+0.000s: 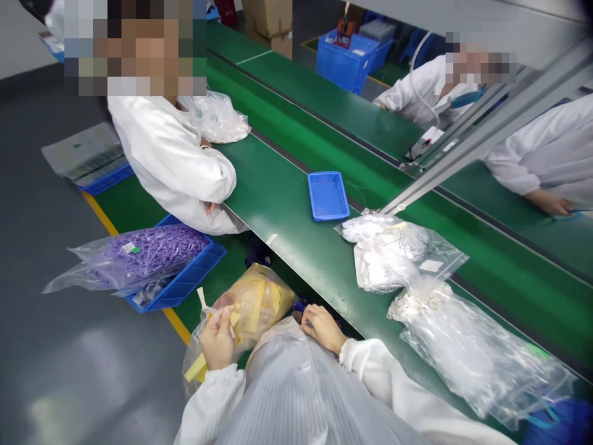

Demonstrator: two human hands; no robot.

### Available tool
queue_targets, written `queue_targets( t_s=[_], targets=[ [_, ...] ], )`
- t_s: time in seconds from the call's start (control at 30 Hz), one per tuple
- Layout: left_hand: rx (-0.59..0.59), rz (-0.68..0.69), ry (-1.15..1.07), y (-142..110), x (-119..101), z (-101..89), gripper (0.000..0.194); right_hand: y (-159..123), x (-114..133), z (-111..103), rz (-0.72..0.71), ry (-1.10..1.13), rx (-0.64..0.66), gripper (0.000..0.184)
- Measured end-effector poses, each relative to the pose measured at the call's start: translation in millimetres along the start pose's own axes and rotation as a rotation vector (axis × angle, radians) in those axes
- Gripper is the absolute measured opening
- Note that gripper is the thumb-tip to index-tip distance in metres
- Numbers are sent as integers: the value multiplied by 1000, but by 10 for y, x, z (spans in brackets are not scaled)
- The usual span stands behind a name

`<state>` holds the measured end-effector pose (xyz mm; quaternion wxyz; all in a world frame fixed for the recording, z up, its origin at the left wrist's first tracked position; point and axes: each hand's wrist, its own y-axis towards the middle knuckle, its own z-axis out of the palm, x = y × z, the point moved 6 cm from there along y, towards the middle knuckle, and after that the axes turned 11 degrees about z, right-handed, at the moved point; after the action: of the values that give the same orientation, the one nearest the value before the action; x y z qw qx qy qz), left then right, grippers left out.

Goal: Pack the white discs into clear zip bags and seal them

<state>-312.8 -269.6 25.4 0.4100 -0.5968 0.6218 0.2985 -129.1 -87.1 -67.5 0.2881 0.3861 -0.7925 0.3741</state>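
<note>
My left hand (pixel 217 340) is closed, thumb and fingertips pinching the gathered top of a clear plastic bag (pixel 264 303) with yellow pieces inside. Pale yellow strips show at the bag's mouth, one sticking up above my fingers. The bag lies against my lap, below the bench edge. My right hand (pixel 323 329) rests at my lap beside the bench edge, to the right of the bag. Its fingers are loosely bent and apart, and I see nothing held in them.
On the green bench (pixel 278 204) are a small blue tray (pixel 328 196) and clear bags of white parts (pixel 398 253). A blue crate (pixel 194 272) on the left holds a bag of purple pieces (pixel 157 247). A co-worker in white (pixel 171 161) leans on the bench; others work across the conveyor.
</note>
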Motion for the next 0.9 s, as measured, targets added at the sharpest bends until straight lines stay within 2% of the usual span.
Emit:
queue_targets(
  t_s=[0.1, 0.27, 0.37, 0.47, 0.57, 0.67, 0.77, 0.9],
  targets=[
    [-16, -32, -9, -24, 59, -50, 53, 288, -12, -136, 85, 53, -24, 16],
    [-50, -79, -13, -126, 145, -141, 57, 1278, 160, -446, 180, 92, -88, 27],
    [-74, -107, -6, -216, 212, -207, 61, 1852, 355, -449, 208, 65, -100, 28],
    [-80, -152, 6, -316, 302, -280, 65, 2230, 483, -342, 242, 8, -122, 27],
    [-107, -235, -7, -412, 415, -368, 72, 2407, 505, -256, 268, -62, -193, 25],
    [-137, -304, -25, -478, 511, -447, 76, 2451, 467, -246, 272, -126, -289, 27],
    [-154, -296, 22, -490, 551, -517, 72, 2451, 447, -270, 244, -178, -330, 29],
    [-167, -247, 131, -456, 551, -593, 67, 2464, 525, -302, 137, -265, -297, 21]
  ],
)
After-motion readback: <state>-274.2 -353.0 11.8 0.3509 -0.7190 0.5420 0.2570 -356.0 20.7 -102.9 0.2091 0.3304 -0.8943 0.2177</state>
